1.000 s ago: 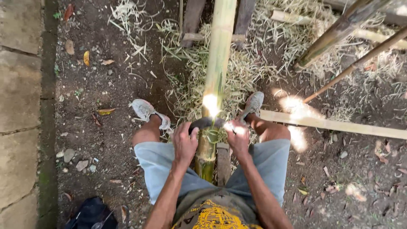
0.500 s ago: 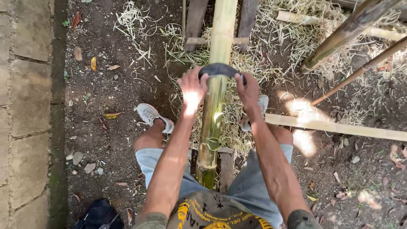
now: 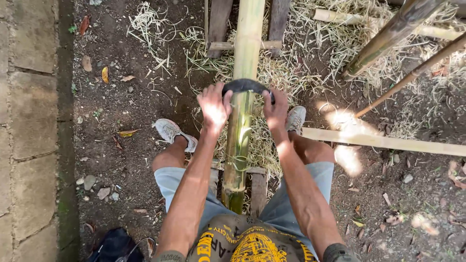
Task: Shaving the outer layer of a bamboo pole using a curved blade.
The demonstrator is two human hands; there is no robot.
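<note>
Left hand (image 3: 214,107) and right hand (image 3: 276,110) closed tight on ends of curved dark blade (image 3: 245,85). Blade set across bamboo pole (image 3: 241,127), between both grips, above knees.

The ground is dark bare soil (image 3: 121,111) with small stones, dry leaves (image 3: 105,73) and pale bamboo shavings (image 3: 310,63) spread thick toward the top edge. Along the left edge runs a path of grey paving slabs (image 3: 29,106) with some moss in the joints. Patches of bright sunlight (image 3: 340,121) fall on the ground at the right, while the rest lies in soft shade.
</note>
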